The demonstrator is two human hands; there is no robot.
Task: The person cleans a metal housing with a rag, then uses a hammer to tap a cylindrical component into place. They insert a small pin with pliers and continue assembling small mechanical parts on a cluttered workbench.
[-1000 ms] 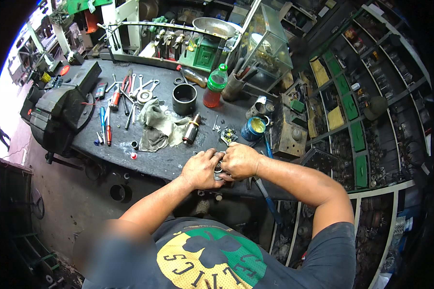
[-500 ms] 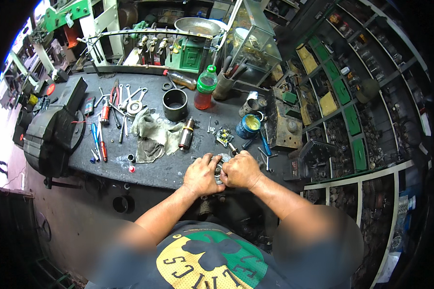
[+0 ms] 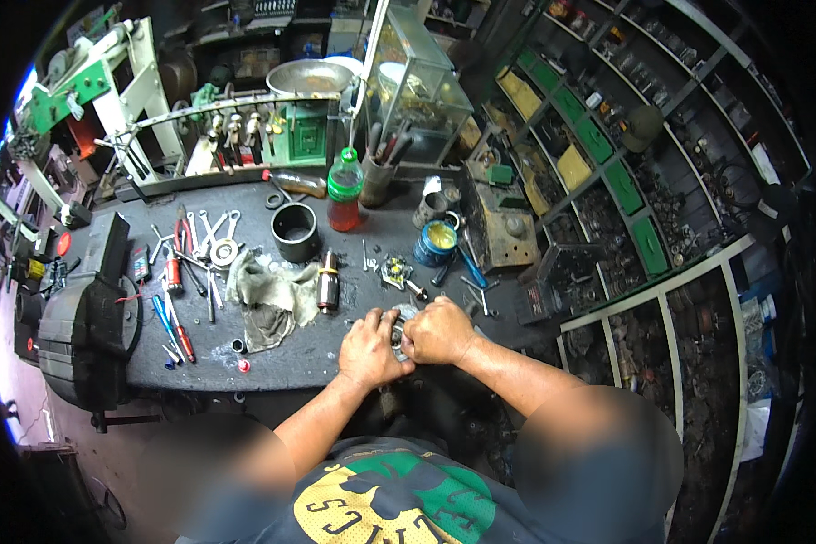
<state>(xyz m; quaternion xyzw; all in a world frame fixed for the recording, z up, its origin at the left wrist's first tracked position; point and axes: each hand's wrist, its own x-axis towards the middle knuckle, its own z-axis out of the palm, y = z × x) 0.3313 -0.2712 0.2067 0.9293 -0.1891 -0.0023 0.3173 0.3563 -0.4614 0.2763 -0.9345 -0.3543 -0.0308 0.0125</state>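
At the near edge of the bench, my left hand is closed around the side of a round grey metal part. My right hand is a closed fist pressed against the same part's right side. Whatever lies inside that fist is hidden. Just beyond the hands are a small dark-and-silver piece and a small round component with yellow bits. A blue tub of yellowish grease stands open behind them. Left of these lies a dark metal cylinder with a yellow band, touching a grey rag.
A black bench vise takes up the left end. Wrenches, screwdrivers and pliers lie nearby. A black metal ring and a bottle of red liquid stand farther back. Parts shelves line the right.
My view has shifted, so the bench contents appear lower and farther left. Both hands stay on the round metal part, with little visible change in grip.
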